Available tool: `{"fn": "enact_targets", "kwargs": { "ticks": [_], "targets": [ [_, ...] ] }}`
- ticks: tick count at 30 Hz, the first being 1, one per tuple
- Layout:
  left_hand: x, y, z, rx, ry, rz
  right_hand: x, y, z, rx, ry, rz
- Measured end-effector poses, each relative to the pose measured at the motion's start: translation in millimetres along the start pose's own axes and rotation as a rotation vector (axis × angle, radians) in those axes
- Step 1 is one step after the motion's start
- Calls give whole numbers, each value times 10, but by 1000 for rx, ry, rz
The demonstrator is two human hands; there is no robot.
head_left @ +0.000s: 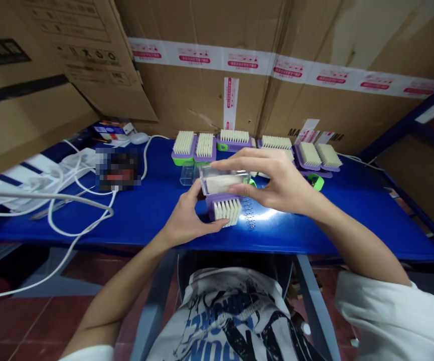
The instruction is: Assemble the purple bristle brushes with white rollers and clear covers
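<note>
A purple scrubbing brush [228, 212] with cream bristles is held over the table in my left hand [184, 219], thumb by the bristles and fingers behind. My right hand [277, 183] grips a clear plastic case [206, 176] from above, its thumb along the front. The case sits against the brush's upper part, with something white showing inside it. Whether the two are joined I cannot tell. Metal coil springs [249, 216] lie on the table just right of the brush. A bright green clip [315, 182] rests farther right.
More purple brushes stand bristles up along the back of the blue table [156, 215], including a pair [194, 145] at left and a pair [319, 155] at right. White cables [77, 233] tangle over the left side. A cardboard wall [201, 95] rises behind.
</note>
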State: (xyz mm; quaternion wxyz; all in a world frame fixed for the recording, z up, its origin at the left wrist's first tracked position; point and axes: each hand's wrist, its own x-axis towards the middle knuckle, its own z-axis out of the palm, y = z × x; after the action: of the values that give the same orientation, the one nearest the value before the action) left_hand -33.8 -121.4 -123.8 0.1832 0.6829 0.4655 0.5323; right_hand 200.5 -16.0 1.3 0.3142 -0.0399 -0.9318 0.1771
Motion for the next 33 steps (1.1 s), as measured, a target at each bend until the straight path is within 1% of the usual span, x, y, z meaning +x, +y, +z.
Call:
{"fn": "enact_targets", "kwargs": {
  "ticks": [5, 10, 12, 15, 17, 19, 22, 25, 27, 29, 31, 32, 33],
  "targets": [
    [-1, -19, -36, -10, -17, 3, 21, 52, 21, 18, -92, 34],
    [-19, -69, -31, -16, -25, -10, -63, 135, 58, -20, -112, -5],
    [9, -78, -40, -59, -31, 67, -135, 181, 101, -76, -108, -21],
    [81, -75, -96, -191, -28, 268, -236, 236, 166, -132, -87, -23],
    [117, -65, -144, -198, -17, 323, -274, 256, 195, -130, -69, -26],
    [127, -55, -175, -120, 20, 306, -289, 262, 218, -115, -56, -36],
    [93, -60, -172, -34, 81, 271, -295, 254, 264, -91, -49, -47],
    [62, -93, -158, -56, 66, 238, -312, 258, 310, -59, -23, -64],
    [98, -121, -186, -108, 28, 188, -323, 306, 297, -16, 45, -52],
    [219, -149, -260, -143, -44, 130, -312, 432, 223, 46, 175, 46],
    [442, -182, -353, -133, -125, 98, -260, 661, 103, 127, 353, 217],
    [589, -204, -392, -116, -145, 100, -216, 813, 41, 178, 459, 301],
    [757, -228, -416, -93, -135, 111, -160, 985, -15, 229, 541, 364]
  ]
}}
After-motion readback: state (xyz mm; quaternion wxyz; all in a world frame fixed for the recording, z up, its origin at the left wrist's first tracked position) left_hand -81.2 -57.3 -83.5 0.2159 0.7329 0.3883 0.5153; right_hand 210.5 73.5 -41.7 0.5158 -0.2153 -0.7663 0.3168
